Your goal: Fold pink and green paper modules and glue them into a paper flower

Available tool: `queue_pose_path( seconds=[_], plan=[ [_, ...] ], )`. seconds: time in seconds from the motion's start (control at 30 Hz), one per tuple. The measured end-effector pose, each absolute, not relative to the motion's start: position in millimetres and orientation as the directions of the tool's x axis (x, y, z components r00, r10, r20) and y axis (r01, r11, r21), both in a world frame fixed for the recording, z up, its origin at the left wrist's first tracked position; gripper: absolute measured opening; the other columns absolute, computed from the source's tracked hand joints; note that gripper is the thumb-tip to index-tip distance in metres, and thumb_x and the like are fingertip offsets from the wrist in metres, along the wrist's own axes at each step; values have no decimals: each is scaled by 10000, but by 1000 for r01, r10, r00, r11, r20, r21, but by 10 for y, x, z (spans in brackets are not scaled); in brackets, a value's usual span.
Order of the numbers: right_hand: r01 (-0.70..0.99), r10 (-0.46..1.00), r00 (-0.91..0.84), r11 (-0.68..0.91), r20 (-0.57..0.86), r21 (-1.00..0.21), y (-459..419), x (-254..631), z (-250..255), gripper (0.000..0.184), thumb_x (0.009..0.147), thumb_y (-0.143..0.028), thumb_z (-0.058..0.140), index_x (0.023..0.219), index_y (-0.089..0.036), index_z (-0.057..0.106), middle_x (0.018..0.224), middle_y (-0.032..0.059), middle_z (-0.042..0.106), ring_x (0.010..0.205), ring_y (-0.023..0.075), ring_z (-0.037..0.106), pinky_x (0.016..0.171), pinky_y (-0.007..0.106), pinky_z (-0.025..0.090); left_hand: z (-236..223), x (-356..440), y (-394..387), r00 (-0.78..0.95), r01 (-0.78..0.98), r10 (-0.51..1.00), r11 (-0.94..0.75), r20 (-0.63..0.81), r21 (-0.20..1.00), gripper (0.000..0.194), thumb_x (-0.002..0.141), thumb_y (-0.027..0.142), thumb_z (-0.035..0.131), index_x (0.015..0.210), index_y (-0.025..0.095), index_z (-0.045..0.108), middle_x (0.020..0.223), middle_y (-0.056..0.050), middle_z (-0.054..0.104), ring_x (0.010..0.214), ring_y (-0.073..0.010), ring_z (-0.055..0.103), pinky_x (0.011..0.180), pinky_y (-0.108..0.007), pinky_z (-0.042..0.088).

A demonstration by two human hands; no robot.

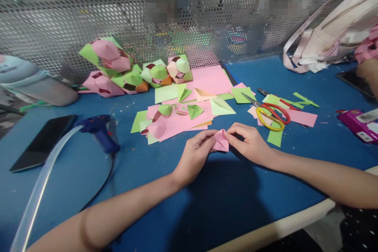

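Note:
Between my two hands, just above the blue table, is a small folded piece of pink paper (221, 141). My left hand (195, 153) pinches its left edge between thumb and fingers. On the other side, my right hand (248, 141) grips the upper right edge with thumb and forefinger. Behind the hands lie pink sheets (189, 120) with folded green and pink pieces on top, among them a green folded piece (195, 111). Right of these rest scissors with red and yellow handles (270, 118), among green and pink scraps.
A blue glue gun (102, 130) with a long clear glue stick and a black phone (44, 141) lie at left, near a tumbler (38, 82). Folded paper balls (109, 57) stand against the perforated metal panel (206, 15). At right are a bag (339, 27), a purple object (358, 126) and another person's hand (369, 73).

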State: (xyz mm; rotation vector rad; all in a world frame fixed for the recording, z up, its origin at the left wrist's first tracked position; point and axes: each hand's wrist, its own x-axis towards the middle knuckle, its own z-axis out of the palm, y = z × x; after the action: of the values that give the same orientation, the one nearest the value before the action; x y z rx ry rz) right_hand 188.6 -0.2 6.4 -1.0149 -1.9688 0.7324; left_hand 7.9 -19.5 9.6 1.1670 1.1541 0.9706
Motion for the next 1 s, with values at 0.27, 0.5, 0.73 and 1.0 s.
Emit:
queue_pose_path(
  seconds=[0.27, 0.5, 0.73, 1.0],
  plan=[
    [354, 818, -361, 564, 447, -746, -8, 1879, 38, 139, 891, -192, 520, 776, -181, 596, 736, 19, 578, 688, 129, 540, 653, 275, 442, 183, 79, -198, 203, 230, 978, -6, -42, 973, 279, 855, 390, 565, 924, 167, 718, 956, -41, 725, 925, -197, 638, 862, -272, 471],
    [344, 834, -363, 534, 415, -772, -15, 1887, 36, 95, 887, -188, 531, 834, -186, 610, 785, 24, 597, 728, 135, 561, 683, 280, 459, 153, 81, -193, 210, 240, 977, -17, -35, 971, 253, 855, 376, 567, 917, 173, 705, 930, -37, 721, 888, -181, 638, 824, -260, 477],
    [330, 840, -366, 519, 400, -788, -19, 1879, 38, 103, 884, -184, 530, 820, -188, 611, 773, 16, 596, 719, 131, 560, 677, 275, 455, 161, 78, -193, 197, 282, 980, -21, -36, 959, 247, 855, 375, 563, 881, 167, 694, 857, -26, 708, 812, -163, 621, 755, -242, 478],
    [325, 854, -379, 484, 357, -812, -46, 1865, 69, 91, 872, -193, 547, 826, -187, 626, 780, 15, 609, 722, 129, 569, 664, 265, 458, 159, 91, -208, 212, 330, 977, -65, -7, 942, 213, 858, 322, 551, 827, 173, 700, 775, -14, 688, 730, -146, 599, 680, -221, 468]
  ],
)
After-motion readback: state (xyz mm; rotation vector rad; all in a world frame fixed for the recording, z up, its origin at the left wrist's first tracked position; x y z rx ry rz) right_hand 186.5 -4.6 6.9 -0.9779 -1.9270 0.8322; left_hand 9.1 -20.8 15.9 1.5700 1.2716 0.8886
